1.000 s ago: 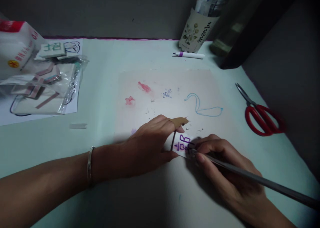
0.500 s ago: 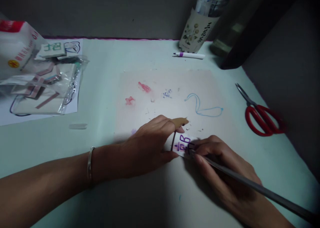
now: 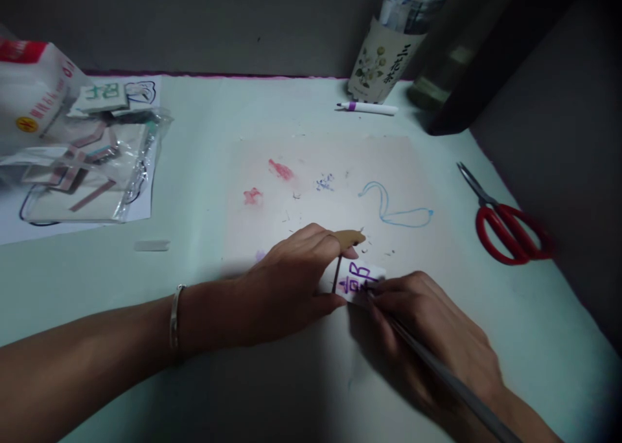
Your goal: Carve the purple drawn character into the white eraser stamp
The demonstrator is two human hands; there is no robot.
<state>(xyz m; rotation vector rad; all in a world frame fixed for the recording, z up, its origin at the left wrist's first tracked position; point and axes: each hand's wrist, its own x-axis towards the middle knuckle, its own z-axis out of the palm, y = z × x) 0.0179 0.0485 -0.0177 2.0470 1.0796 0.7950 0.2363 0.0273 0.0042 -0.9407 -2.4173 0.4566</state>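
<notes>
My left hand point(image 3: 289, 287) reaches in from the left, its thumb and fingers closed on the edges of a small white block point(image 3: 358, 281). A purple hand-drawn character covers the block's top face. One finger of that hand wears a tan cover point(image 3: 347, 239). My right hand point(image 3: 432, 320) grips a long, slim grey pen-like tool point(image 3: 440, 368). Its front end meets the lower right of the block, by the purple strokes, though the fingers partly hide the tip. Under both hands lies a pale sheet point(image 3: 311, 236) with red, blue and purple marks and dark crumbs.
Red-handled scissors point(image 3: 505, 226) lie at the right. A white marker point(image 3: 369, 108) rests before a labelled pen jar point(image 3: 386, 57); a dark upright object point(image 3: 466, 100) stands beside it. Bagged pale blocks point(image 3: 92, 171) and a small white strip point(image 3: 151, 245) are at the left.
My right hand has turned, and the tool's rear end has swung down and toward me. More of the block's right side shows. My left hand keeps its place.
</notes>
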